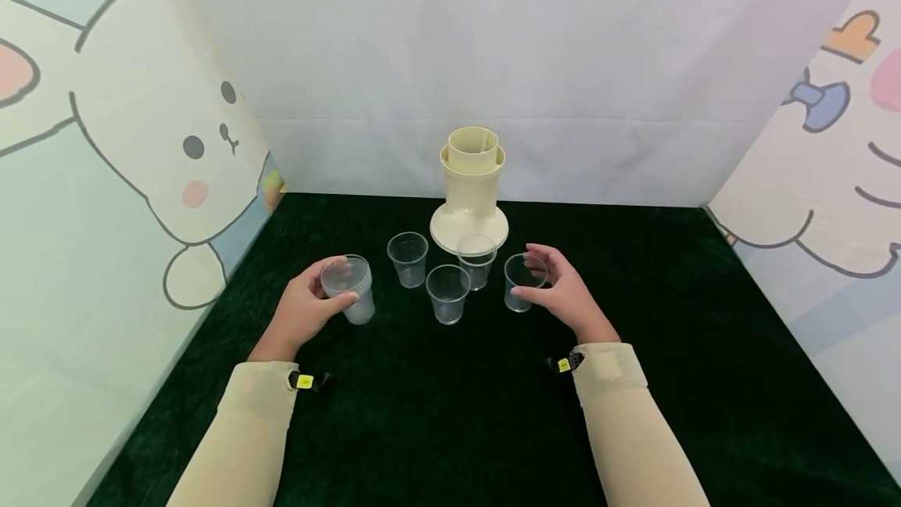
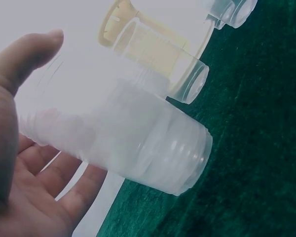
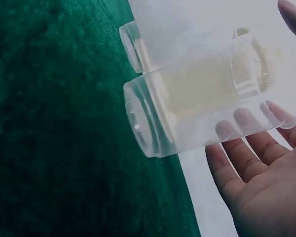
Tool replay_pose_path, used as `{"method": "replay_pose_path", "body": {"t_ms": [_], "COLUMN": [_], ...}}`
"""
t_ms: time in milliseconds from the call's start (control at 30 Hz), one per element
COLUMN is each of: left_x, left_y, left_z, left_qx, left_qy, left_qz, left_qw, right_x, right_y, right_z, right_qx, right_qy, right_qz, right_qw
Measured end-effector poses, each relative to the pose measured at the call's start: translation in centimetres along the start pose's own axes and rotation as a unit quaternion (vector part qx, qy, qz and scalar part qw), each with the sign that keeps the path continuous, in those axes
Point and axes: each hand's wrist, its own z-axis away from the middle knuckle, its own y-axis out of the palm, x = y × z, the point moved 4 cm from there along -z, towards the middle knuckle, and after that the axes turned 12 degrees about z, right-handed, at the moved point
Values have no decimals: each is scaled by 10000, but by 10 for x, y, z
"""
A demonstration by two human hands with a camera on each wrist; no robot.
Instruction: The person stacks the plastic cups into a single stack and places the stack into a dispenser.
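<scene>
My left hand [image 1: 303,311] curls round a stack of nested clear plastic cups [image 1: 360,305], thumb at the near side; the left wrist view shows the stacked cups [image 2: 158,143] between thumb and fingers. My right hand [image 1: 568,297] has its thumb and fingers round a single clear cup [image 1: 521,302]; in the right wrist view the fingers lie along the far side of that cup [image 3: 153,118]. Between the hands, three single cups stand upright: one at the left [image 1: 410,268], one nearest me [image 1: 448,305] and one at the right [image 1: 479,276].
A cream-coloured cylindrical holder [image 1: 468,198] with a round base stands behind the cups, near the back edge of the dark green cloth [image 1: 436,413]. White sheeting [image 1: 563,84] rises behind, with cartoon-printed panels at the left [image 1: 141,100] and right [image 1: 831,170].
</scene>
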Motion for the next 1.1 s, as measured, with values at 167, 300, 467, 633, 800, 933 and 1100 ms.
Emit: {"method": "replay_pose_path", "body": {"t_ms": [167, 300, 467, 633, 800, 933, 1100], "left_x": [1, 2, 1, 0, 0, 0, 0], "left_y": [0, -1, -1, -1, -3, -5, -1], "left_z": [0, -1, -1, -1, 0, 0, -2], "left_qx": [27, 50, 64, 76, 79, 42, 49], "left_qy": [9, 32, 41, 25, -39, -39, -10], "left_qz": [29, 27, 13, 29, -10, -57, -14], "left_qw": [10000, 10000, 10000, 10000, 10000, 10000, 10000], "right_x": [-1, 0, 5, 12, 19, 27, 38], "right_y": [1, 1, 0, -2, 1, 0, -8], "right_z": [1, 1, 2, 0, -1, 0, 4], "right_qx": [-36, -89, -166, -232, -253, -346, -517], "right_qy": [140, 176, 185, 167, 148, 121, 18], "right_qz": [34, 46, 61, 44, 15, -26, -93], "right_qw": [9999, 9998, 9997, 9996, 9996, 9993, 9986]}}
